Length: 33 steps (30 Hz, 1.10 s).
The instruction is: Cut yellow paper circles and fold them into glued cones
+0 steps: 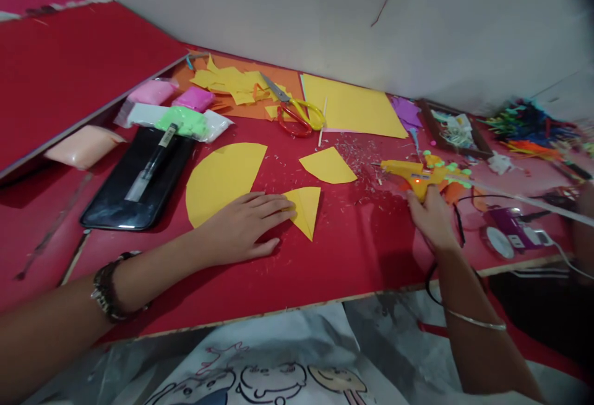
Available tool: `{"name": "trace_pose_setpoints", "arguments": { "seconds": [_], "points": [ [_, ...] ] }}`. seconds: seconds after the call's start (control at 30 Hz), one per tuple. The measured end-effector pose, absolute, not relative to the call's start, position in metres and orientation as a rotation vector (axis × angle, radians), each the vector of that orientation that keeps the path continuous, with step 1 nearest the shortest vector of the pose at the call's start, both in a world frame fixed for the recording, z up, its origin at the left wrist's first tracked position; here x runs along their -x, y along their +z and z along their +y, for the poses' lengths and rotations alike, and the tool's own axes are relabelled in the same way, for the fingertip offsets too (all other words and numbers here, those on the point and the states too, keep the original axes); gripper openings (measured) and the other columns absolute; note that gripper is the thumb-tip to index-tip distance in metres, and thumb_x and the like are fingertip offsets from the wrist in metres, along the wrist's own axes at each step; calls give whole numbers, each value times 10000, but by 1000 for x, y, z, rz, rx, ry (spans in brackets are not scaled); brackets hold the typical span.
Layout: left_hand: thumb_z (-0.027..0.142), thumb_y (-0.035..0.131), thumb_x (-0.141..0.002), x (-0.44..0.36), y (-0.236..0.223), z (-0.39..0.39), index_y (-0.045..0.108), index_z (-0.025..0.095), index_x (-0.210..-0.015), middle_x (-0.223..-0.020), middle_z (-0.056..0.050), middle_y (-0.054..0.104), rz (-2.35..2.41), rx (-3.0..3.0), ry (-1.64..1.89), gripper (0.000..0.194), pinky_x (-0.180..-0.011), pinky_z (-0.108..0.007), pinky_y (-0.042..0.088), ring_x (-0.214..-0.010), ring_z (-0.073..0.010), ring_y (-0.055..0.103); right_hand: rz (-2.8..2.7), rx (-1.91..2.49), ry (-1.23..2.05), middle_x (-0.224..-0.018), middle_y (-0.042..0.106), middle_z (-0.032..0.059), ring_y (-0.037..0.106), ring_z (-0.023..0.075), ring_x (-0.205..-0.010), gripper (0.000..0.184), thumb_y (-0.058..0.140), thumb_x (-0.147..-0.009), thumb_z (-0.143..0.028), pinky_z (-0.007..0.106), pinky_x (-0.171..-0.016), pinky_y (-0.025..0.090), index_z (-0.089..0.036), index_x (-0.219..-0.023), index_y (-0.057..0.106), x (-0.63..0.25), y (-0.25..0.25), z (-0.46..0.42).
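Left hand [250, 222]: palm down, fingers extended and close together, thumb a bit apart, gripping nothing. Fingertips rest on the left edge of the small creased yellow paper wedge [309, 207]; the back of the hand covers the lower edge of the large yellow paper disc with a cut-out sector [220, 176]. Light flat contact probably keeps the paper from sliding on the red tabletop [278, 281].

Right hand [431, 213]: closed round the handle of the yellow plastic glue gun [408, 172], thumb visible on the near side, other fingers mostly hidden; trigger squeeze, cannot tell. Nozzle points left, over scattered scraps, apart from the paper; likely held off so glue doesn't drip on it. A long translucent glue stick [533, 198] runs out the back, to the right.

Second yellow paper wedge [329, 166] lies loose beyond the creased one, between disc and gun, presumably within easy reach. Red-and-yellow-handled scissors [301, 114] sit farther back, seemingly parked out of the way.

Pose: left forearm comes in low from the left, angled to centre; right forearm rises from lower right, wrist near the table edge.
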<state>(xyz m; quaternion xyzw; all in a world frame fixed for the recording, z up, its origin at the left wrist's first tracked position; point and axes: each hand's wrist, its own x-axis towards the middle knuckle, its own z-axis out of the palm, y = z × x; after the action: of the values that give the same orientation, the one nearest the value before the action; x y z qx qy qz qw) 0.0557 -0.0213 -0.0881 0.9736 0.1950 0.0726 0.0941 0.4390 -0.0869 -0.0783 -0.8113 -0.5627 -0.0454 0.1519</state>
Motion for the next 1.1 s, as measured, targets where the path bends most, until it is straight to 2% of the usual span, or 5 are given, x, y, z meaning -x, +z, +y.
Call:
{"name": "trace_pose_setpoints", "arguments": {
  "seconds": [0.4, 0.5, 0.63, 0.83, 1.1],
  "points": [
    [393, 362, -886, -53, -90, -22, 395, 245, -1309, -1399, -80, 346, 621, -2873, 178, 449, -999, -413, 320, -1227, -262, 364, -1373, 2593, -582, -726, 600, 84, 540, 233, -686, 242, 483, -790, -403, 322, -562, 337, -169, -804, 544, -405, -52, -111],
    [384, 355, -888, -55, -88, -22, 391, 252, -1307, -1365, -75, 382, 624, -2862, 151, 442, -992, -414, 331, -1212, -258, 374, -1586, 2357, -147, -696, 606, 65, 549, 181, -632, 193, 479, -810, -335, 294, -560, 375, -172, -759, 570, -375, -56, -119],
    [387, 348, -889, -55, -88, -21, 383, 254, -1308, -1368, -65, 379, 617, -2867, 127, 441, -989, -418, 333, -1217, -257, 362, -1839, 1779, 571, -935, 610, 71, 567, 175, -866, 203, 419, -860, -248, 295, -748, 446, -193, -942, 596, -329, -75, -112],
    [377, 392, -870, -54, -89, -23, 390, 138, -1288, -1333, -116, 404, 644, -2841, 200, 481, -1006, -389, 320, -1188, -254, 373, -1773, 1590, 865, -1098, 583, 59, 519, 161, -1049, 283, 367, -876, -179, 328, -924, 398, -226, -1056, 582, -293, -81, -97],
    [376, 421, -852, -53, -84, -23, 461, 171, -1202, -1200, -112, 478, 672, -2842, 241, 408, -934, -406, 383, -1080, -255, 446, -1444, 1353, 1133, -1073, 628, 48, 566, 137, -1023, 78, 353, -904, -210, 342, -893, 413, -237, -832, 365, -280, -82, -97]
  ]
}}
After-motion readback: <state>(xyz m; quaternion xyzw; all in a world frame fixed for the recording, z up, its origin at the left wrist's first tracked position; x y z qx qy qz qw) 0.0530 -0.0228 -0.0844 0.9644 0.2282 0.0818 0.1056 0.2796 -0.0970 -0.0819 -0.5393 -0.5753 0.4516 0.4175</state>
